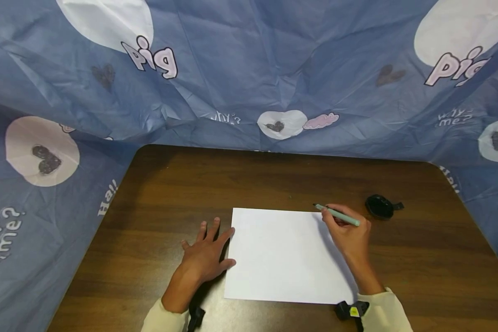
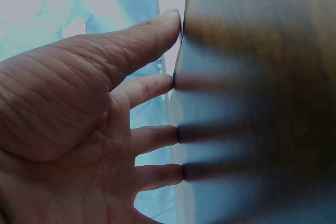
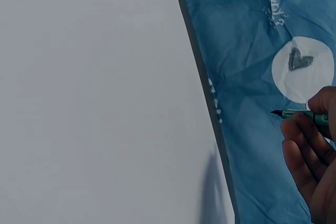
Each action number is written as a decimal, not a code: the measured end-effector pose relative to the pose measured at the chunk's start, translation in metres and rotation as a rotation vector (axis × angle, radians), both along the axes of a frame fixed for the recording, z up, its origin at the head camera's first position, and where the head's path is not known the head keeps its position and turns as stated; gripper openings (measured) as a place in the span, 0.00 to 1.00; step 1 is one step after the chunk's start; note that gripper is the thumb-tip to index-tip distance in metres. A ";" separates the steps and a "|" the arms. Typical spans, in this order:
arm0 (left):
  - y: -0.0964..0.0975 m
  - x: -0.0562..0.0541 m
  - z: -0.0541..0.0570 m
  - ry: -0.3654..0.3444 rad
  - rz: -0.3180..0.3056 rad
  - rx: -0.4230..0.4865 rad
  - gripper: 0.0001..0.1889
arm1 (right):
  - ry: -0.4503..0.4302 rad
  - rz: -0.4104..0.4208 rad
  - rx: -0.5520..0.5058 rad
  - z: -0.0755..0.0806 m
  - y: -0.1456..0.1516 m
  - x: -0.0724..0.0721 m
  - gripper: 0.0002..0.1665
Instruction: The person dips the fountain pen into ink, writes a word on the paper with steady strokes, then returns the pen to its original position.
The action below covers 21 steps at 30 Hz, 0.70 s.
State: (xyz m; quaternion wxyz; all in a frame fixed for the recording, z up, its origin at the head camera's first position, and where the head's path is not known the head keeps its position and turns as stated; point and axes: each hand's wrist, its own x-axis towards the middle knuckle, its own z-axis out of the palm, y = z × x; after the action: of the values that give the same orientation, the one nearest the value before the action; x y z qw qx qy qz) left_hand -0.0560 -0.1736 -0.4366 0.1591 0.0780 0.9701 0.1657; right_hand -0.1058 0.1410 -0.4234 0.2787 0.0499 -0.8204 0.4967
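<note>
A blank white sheet of paper (image 1: 288,258) lies on the wooden table. At its left edge rests my left hand (image 1: 205,256), fingers spread, with the thumb and index fingertips right at the paper's border. In the left wrist view, the fingertips of the left hand (image 2: 68,108) meet the table surface. My right hand (image 1: 352,237) pinches a light green fountain pen (image 1: 342,216) above the paper's upper right corner. Its dark nib points up and left, uncapped. The right wrist view shows the pen (image 3: 291,114) between thumb and fingers, raised off the sheet.
A round black object with a short tab (image 1: 379,206) lies on the table right of the right hand. The brown table (image 1: 274,180) has rounded far corners. A blue printed cloth (image 1: 232,92) hangs behind and at both sides.
</note>
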 end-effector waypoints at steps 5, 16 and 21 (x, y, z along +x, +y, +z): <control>0.000 0.001 0.001 0.001 0.002 0.003 0.39 | 0.013 0.030 -0.006 -0.003 -0.008 0.001 0.06; -0.001 0.000 0.001 -0.007 0.001 0.008 0.39 | -0.015 0.051 0.000 -0.006 -0.020 0.001 0.06; -0.001 0.000 0.000 -0.018 0.001 0.000 0.39 | -0.007 0.061 -0.001 -0.007 -0.027 -0.001 0.07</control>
State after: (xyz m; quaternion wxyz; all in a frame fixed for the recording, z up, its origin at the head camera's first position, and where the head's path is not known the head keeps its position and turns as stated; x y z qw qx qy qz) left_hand -0.0562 -0.1747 -0.4363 0.1675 0.0760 0.9687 0.1667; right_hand -0.1063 0.1140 -0.4302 0.2608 0.0730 -0.8192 0.5055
